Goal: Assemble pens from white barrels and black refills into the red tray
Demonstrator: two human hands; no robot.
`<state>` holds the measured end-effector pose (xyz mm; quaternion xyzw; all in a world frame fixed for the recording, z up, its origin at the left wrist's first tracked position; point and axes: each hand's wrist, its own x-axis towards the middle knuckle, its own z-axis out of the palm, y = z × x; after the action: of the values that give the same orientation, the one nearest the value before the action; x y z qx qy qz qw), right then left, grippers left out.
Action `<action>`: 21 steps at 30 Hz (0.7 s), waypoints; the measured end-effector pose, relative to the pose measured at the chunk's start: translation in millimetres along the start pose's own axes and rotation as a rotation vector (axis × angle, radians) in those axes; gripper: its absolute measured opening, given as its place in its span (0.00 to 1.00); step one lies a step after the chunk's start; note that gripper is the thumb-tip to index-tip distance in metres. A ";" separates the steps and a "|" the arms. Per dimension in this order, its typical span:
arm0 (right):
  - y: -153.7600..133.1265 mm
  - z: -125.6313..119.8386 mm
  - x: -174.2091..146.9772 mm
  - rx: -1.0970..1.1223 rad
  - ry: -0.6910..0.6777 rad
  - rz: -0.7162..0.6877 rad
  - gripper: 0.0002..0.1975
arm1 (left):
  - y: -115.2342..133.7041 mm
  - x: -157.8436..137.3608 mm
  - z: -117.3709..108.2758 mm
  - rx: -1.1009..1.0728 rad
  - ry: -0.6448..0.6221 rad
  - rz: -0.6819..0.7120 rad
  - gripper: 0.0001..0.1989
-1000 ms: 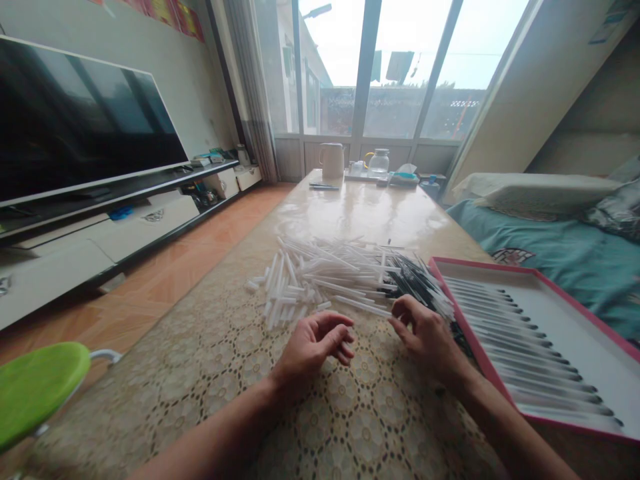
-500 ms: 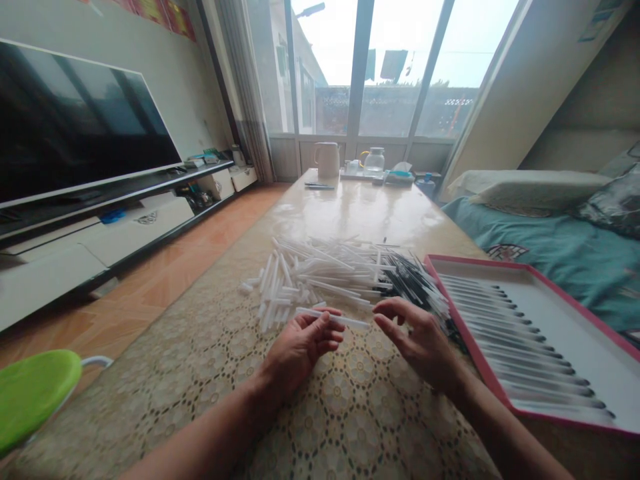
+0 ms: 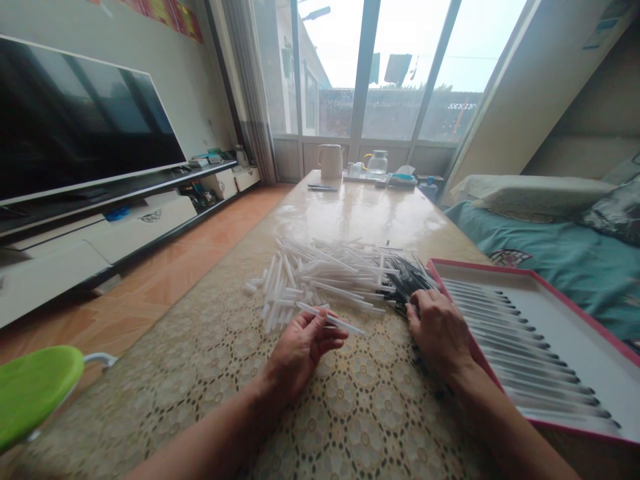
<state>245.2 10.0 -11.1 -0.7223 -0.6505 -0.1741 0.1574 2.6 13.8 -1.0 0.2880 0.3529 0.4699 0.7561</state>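
My left hand [image 3: 306,343] pinches a slim white plastic tube [image 3: 345,325] between thumb and fingers, its free end pointing right and slightly down. Just beyond lies a heap of similar white tubes [image 3: 325,267], short pieces at its left side. My right hand [image 3: 440,330] reaches into a pile of thin dark rods [image 3: 407,277] with its fingers curled down; whether a rod is between the fingertips is hidden. Beside that hand stands a shallow pink-edged box [image 3: 537,275], holding a row of pale sticks with dark ends [image 3: 530,353].
A patterned cloth covers the long table [image 3: 210,373]. At its far end are a beige pitcher [image 3: 331,162], a glass jug [image 3: 379,163] and a tissue pack [image 3: 403,177]. A green stool [image 3: 40,387] stands at left, a teal-covered seat [image 3: 555,240] at right.
My right hand has moved right, from near the tube's end to the dark rods. My left hand keeps the tube, which now tilts a little more downward.
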 end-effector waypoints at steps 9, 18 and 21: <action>3.4 -5.6 -5.1 -0.056 -0.008 0.026 0.05 | 1.4 -3.4 1.7 0.017 0.034 0.042 0.05; 3.8 -6.1 -5.2 -0.106 0.007 -0.003 0.06 | 1.1 -0.2 1.7 0.018 0.045 0.050 0.04; 6.5 -13.6 -6.7 -0.126 0.067 0.017 0.06 | 1.5 -0.9 1.7 -0.009 0.056 0.061 0.03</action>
<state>250.5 -2.7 -2.0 -0.7301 -0.6265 -0.2374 0.1346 3.0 13.4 1.4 0.2820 0.3631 0.5020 0.7326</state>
